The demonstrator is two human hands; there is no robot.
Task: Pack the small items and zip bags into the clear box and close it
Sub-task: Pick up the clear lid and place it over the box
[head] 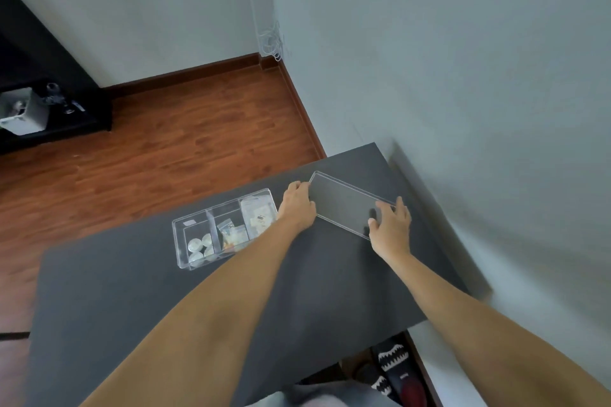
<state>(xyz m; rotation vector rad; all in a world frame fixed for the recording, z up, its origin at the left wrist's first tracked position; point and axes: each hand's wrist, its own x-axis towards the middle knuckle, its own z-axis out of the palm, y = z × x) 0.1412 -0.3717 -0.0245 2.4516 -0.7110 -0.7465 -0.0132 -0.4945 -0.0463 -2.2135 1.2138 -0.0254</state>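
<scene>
A clear box (180,235) with three compartments lies uncovered on the dark grey table (115,281). Its near compartment holds several round white items (199,249). The middle one holds small zip bags (231,235), and the far one holds a larger zip bag (258,213). The clear flat lid (344,201) lies on the table to the right of the box. My left hand (297,208) grips the lid's left end. My right hand (391,226) holds the lid's near right corner, fingers curled over its edge.
The table stands against a pale wall (479,109) on the right. Wooden floor (182,142) lies beyond it, with a dark shelf unit (49,102) at the far left. Patterned slippers (393,370) sit under the table's near right edge.
</scene>
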